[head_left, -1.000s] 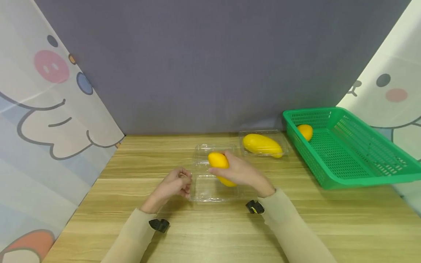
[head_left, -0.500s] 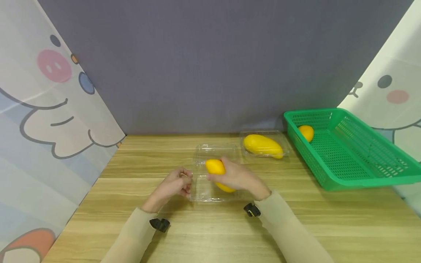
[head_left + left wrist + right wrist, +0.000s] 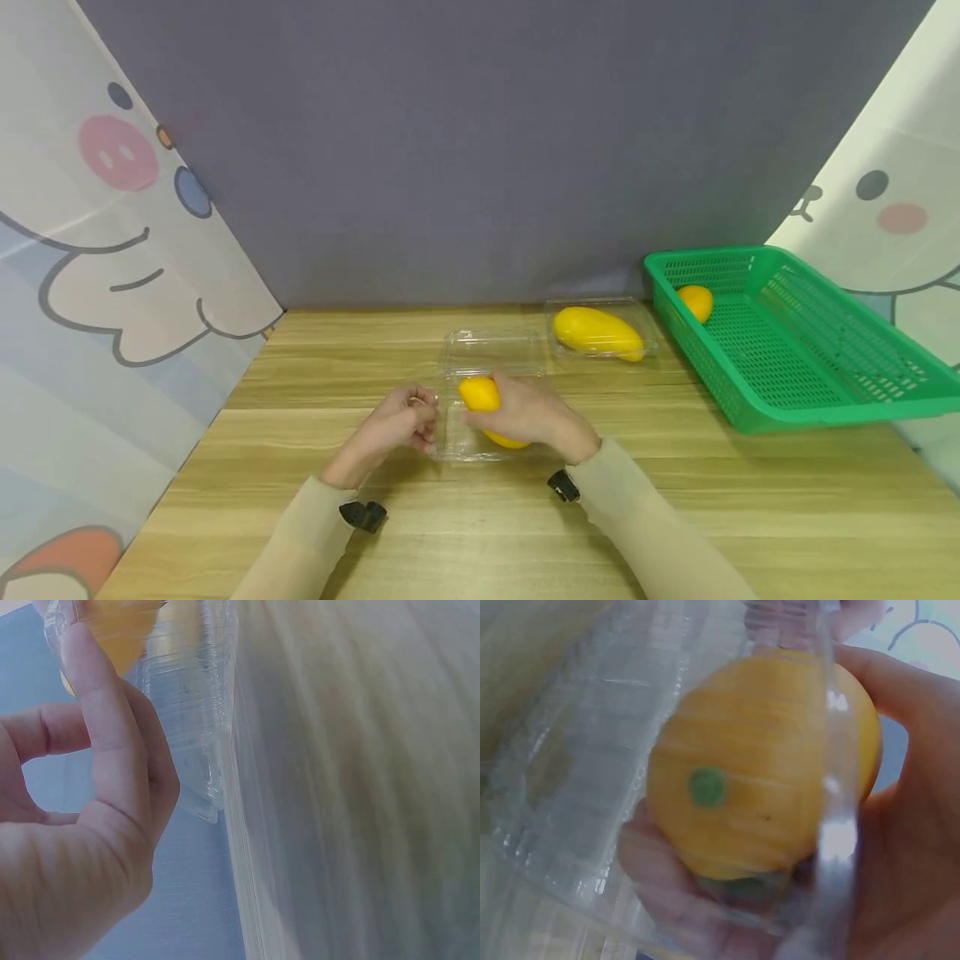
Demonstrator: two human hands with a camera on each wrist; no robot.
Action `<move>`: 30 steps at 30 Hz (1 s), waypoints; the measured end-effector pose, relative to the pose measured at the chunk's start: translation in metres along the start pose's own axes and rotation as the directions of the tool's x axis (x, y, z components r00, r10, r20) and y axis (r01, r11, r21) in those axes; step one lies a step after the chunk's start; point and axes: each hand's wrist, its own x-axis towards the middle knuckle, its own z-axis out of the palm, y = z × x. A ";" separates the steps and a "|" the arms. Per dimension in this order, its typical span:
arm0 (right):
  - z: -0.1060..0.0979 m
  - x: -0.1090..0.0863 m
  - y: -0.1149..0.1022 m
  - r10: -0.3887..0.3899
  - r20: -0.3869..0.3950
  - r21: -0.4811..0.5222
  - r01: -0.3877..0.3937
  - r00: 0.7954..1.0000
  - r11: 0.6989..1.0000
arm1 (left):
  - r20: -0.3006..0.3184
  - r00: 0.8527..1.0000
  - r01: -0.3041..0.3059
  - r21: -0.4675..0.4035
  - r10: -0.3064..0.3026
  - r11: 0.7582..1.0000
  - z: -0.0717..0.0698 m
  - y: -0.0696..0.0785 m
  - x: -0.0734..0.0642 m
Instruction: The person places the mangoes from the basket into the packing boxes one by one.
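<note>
My right hand (image 3: 525, 408) grips an orange-yellow mango (image 3: 480, 394) around its middle, over the base of an open clear plastic clamshell box (image 3: 457, 433). In the right wrist view the mango (image 3: 742, 772) shows behind the clear wall, with a green stem spot at its end and fingers curled beneath it. My left hand (image 3: 397, 419) pinches the left edge of the box; in the left wrist view its fingers (image 3: 112, 742) are on the plastic rim. The raised lid (image 3: 491, 350) lies back on the far side. Whether the mango touches the box floor is hidden.
Behind and right of the hands, a second clear box (image 3: 648, 321) holds a long yellow fruit (image 3: 596, 331). A green basket (image 3: 750, 408) at the right holds one orange-yellow fruit (image 3: 696, 302). A grey panel (image 3: 480, 150) stands along the back edge of the wooden table (image 3: 315, 350).
My right hand has carried the mango toward me and slightly left, down into the base of the open box. The left hand stays in place at the box's edge.
</note>
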 end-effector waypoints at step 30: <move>0.017 0.002 -0.002 -0.010 0.021 -0.052 0.011 1.000 0.999 | 0.004 1.000 -0.002 -0.008 0.002 1.000 0.002 0.005 -0.003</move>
